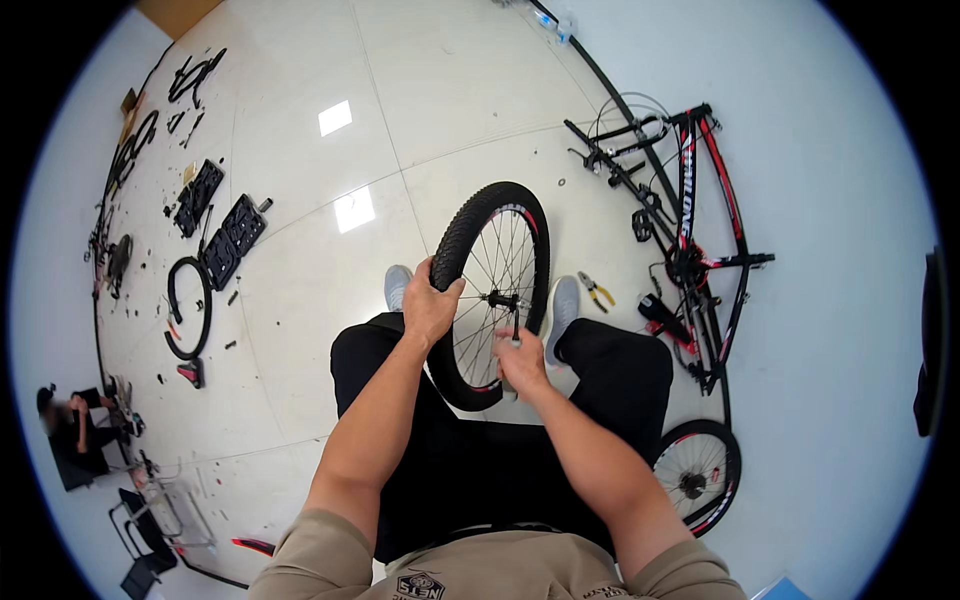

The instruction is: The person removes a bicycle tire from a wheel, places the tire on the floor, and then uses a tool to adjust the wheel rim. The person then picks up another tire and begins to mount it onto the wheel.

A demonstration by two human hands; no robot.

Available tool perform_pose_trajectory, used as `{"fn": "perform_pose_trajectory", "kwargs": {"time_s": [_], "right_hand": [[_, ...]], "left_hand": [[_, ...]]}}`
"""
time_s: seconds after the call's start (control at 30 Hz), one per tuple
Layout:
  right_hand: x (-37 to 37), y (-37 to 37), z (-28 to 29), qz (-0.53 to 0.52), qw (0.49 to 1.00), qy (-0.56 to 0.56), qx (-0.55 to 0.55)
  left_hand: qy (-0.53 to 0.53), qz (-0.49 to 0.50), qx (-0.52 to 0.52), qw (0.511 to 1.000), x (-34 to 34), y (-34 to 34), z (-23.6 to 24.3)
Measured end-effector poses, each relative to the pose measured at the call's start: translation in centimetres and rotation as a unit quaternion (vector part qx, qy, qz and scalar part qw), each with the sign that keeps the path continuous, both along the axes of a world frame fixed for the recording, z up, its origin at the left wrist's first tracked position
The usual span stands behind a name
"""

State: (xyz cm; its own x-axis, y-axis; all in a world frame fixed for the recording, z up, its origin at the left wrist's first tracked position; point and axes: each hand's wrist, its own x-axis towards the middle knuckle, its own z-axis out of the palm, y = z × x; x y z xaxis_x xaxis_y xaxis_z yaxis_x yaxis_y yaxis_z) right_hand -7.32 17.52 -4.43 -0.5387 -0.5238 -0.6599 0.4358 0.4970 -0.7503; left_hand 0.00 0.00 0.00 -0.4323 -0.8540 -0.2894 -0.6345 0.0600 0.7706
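Left hand (430, 307) at the left side of a bicycle wheel (458, 242); right hand (522, 365) just below the wheel's hub (499, 299). Wheel stands between the hands, in front of the knees, one grey shoe (566, 306) to either side. Where it meets the floor: cannot tell. Dark tool (516, 324) reaches from the hub down into the right hand.

Floor (300, 300): pale, glossy tiles, two bright reflections. Yellow-handled pliers (602, 296) just beside the right shoe. Toward the floor's right edge, black-and-red bicycle frame (687, 185) by the white wall (830, 250); second wheel (735, 462) nearer the person, same edge. Left half: two black tool cases (233, 248), black curved loop (207, 318), small scattered parts. At the floor's left edge, a seated person (88, 435); black chair (147, 545) near.

Left hand: fingers curled round the tyre, thumb on the spoke side. Right hand: closed about the tool's lower end, fingertips partly hidden.
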Motion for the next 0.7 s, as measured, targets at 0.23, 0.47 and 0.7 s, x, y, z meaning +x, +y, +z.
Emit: {"fn": "perform_pose_trajectory", "kwargs": {"time_s": [0.23,0.47,0.7], "right_hand": [[1.2,1.6,0.1,-0.009,0.997,0.04,0.066],[-0.7,-0.7,4.8,-0.115,0.986,-0.073,-0.098],[-0.7,-0.8,6.6,0.009,0.982,0.166,-0.093]], "left_hand": [[0.013,-0.027,-0.107,0.994,1.2,0.3,-1.9],[0.231,-0.037,0.237,0.943,0.6,2.1,0.4],[0.327,0.01,0.546,0.771,-0.8,3.0,-0.7]]}}
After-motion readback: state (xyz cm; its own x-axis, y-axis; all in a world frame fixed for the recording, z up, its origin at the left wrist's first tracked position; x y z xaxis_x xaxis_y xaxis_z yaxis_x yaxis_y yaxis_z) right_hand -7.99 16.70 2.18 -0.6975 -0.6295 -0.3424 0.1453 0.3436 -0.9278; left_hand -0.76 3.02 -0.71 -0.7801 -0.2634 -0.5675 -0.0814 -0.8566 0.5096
